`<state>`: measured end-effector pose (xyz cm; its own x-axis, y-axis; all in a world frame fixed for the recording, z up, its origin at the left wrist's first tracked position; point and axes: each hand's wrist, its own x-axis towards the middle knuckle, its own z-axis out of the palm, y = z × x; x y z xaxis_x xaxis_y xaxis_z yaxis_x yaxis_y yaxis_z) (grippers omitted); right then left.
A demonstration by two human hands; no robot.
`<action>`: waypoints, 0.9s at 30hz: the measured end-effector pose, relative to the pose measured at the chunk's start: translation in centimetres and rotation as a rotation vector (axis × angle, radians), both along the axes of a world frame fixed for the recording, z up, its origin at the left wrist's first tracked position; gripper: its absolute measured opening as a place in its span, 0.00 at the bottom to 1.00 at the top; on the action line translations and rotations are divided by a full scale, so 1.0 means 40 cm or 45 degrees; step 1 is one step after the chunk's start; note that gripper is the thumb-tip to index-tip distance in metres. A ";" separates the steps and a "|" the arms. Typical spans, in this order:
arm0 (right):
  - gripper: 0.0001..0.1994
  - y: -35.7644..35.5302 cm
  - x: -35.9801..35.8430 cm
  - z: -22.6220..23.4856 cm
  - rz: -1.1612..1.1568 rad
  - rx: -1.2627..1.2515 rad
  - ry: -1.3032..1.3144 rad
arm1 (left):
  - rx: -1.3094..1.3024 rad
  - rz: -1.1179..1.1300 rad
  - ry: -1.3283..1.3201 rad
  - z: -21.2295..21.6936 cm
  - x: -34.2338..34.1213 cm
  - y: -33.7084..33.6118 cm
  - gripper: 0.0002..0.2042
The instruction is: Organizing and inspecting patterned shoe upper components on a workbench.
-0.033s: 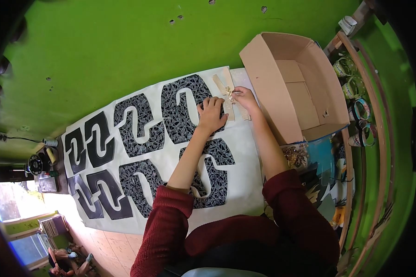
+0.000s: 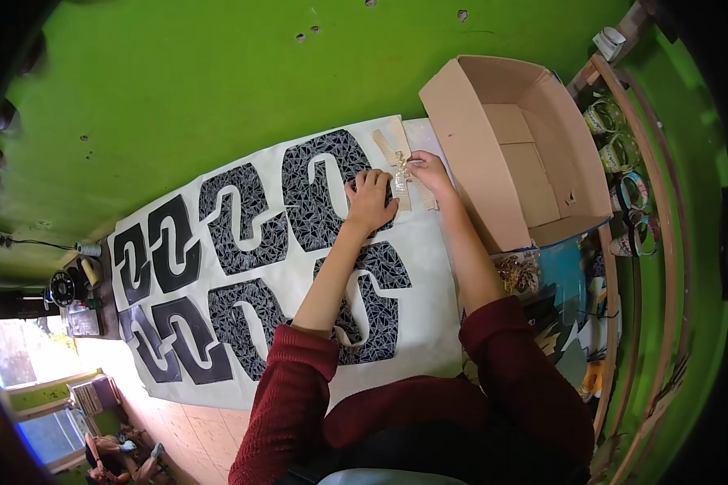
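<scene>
My left hand (image 2: 370, 200) lies palm down with its fingers apart on a large black S-shaped cutout (image 2: 319, 158) covered in a pale web of lines. Just right of it, my right hand (image 2: 429, 171) pinches a small shiny gold piece (image 2: 401, 164); its exact kind is too small to make out. Beige woven strips (image 2: 385, 147) lie around and under that piece, at the right end of the white sheet (image 2: 433, 307). Below my fingers a glossy patch catches the light.
Several more S-shaped cutouts (image 2: 174, 250) lie on the sheet, smaller toward the left. An open cardboard box (image 2: 469, 153) stands close to my right forearm. Patterned bands (image 2: 623, 153) hang on a wooden rack at right. Another person (image 2: 109, 457) sits at lower left.
The glossy patch below my right fingers shows larger and brighter. My hands stay nearly in place.
</scene>
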<state>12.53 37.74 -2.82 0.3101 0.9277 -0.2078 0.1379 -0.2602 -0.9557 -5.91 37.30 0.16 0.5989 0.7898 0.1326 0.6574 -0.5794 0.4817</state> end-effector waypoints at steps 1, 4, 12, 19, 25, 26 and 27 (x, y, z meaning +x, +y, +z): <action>0.12 -0.001 0.004 -0.004 -0.006 -0.004 0.001 | -0.004 -0.006 0.001 -0.002 0.004 -0.002 0.25; 0.11 0.000 0.003 -0.008 -0.010 -0.028 -0.065 | -0.050 -0.012 0.008 -0.003 0.006 0.000 0.24; 0.11 0.009 -0.009 -0.006 0.016 0.040 -0.145 | -0.029 0.074 -0.149 -0.012 0.004 -0.002 0.25; 0.11 0.005 -0.019 -0.020 -0.091 0.097 -0.133 | -0.196 0.044 -0.265 0.005 -0.002 0.024 0.26; 0.09 -0.011 -0.067 0.027 -0.151 0.079 -0.372 | -0.169 0.073 -0.086 0.010 -0.004 0.036 0.28; 0.09 -0.015 -0.092 0.049 -0.202 -0.004 -0.456 | -0.173 0.086 -0.079 0.010 -0.013 0.038 0.28; 0.09 -0.023 -0.095 0.059 -0.268 -0.090 -0.551 | -0.204 0.086 -0.063 0.015 -0.007 0.039 0.30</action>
